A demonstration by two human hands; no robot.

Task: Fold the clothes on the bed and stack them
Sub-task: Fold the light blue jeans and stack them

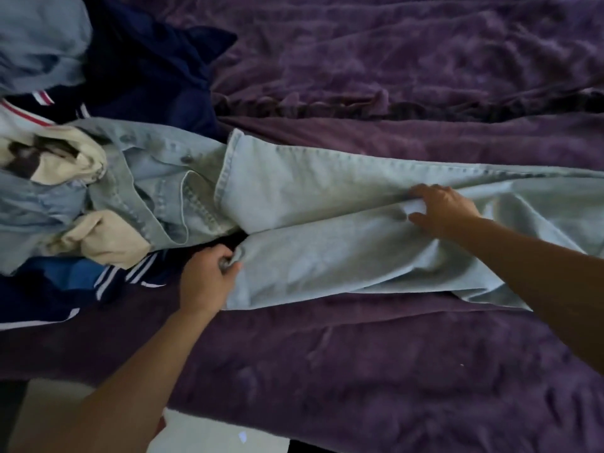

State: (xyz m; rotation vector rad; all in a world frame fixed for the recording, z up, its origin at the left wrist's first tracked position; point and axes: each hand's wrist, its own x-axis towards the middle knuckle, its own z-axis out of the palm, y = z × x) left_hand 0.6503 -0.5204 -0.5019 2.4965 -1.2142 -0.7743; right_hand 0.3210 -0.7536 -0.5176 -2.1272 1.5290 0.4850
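Pale blue jeans (327, 197) lie stretched across the purple bed, legs running from the middle out past the right edge of view. My left hand (209, 276) grips the hem corner of the nearer leg, fingers curled round the bunched denim. My right hand (441, 207) rests further right on the jeans, thumb and fingers pinching a fold between the two legs. A heap of unfolded clothes (108, 191) lies at the left: light denim pieces, a cream garment (108, 237) and a navy jacket with white stripes (81, 289).
The purple blanket (392, 371) covers the bed, wrinkled, with a ridge (359, 106) across the far side. More navy cloth (147, 67) and a pale blue garment (39, 40) lie at the top left. The bed's near edge and pale floor (202, 433) show at the bottom left.
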